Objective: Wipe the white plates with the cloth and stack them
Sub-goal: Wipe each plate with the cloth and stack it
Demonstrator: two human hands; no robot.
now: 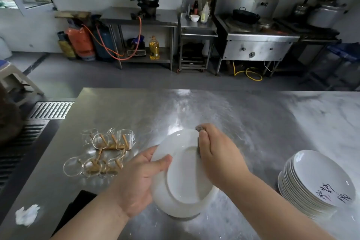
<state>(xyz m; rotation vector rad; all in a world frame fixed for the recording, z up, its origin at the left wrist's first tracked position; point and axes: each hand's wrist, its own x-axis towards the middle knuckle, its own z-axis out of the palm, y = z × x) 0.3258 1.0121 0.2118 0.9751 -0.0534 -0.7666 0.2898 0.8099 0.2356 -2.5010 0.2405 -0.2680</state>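
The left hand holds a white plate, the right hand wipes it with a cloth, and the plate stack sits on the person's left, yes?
No: the head view shows the plate stack on the person's right. The left hand holds the plate while the right hand wipes with the cloth.

Two hands: left hand (pixel 134 179), right hand (pixel 218 158). One white plate (pixel 183 173) held. One cloth (pixel 199 128). One plate stack (pixel 311 187), plates too many to count. One crumpled tissue (pixel 27 215). Three gas cylinders (pixel 81 43). One oil bottle (pixel 154 47).

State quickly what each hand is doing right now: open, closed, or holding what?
Left hand: closed round the rim of the white plate.
Right hand: closed on the cloth, pressed against that plate.
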